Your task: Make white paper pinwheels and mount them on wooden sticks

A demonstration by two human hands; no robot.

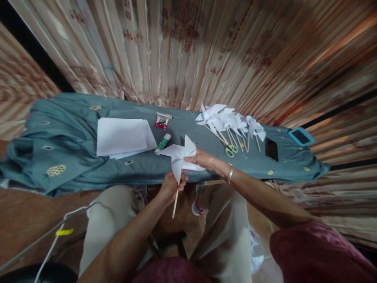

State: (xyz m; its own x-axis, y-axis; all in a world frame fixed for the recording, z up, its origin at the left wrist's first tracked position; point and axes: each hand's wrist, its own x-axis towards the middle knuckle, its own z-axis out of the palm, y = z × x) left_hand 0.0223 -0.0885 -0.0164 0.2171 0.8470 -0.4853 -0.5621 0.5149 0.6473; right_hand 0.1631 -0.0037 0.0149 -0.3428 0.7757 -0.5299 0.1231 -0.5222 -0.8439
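Note:
A white paper pinwheel [178, 152] on a thin wooden stick [175, 204] is held over the front edge of the cloth-covered table. My left hand [171, 185] is closed round the stick just under the paper blades. With its fingers at the pinwheel's middle, my right hand [202, 158] grips the folded paper from the right; its fingertips partly cover the centre. A green and white glue stick [163, 143] lies just behind the left blade. Beyond it stands an open red box of small metal pins [161, 121].
A stack of white paper [122, 135] lies on the left of the table [73, 157]. Several finished pinwheels [219, 116] lie at the back right, near green-handled scissors [231, 150]. A black phone [271, 149] and a blue-framed device [301, 136] are farther right. Curtains [182, 51] hang behind.

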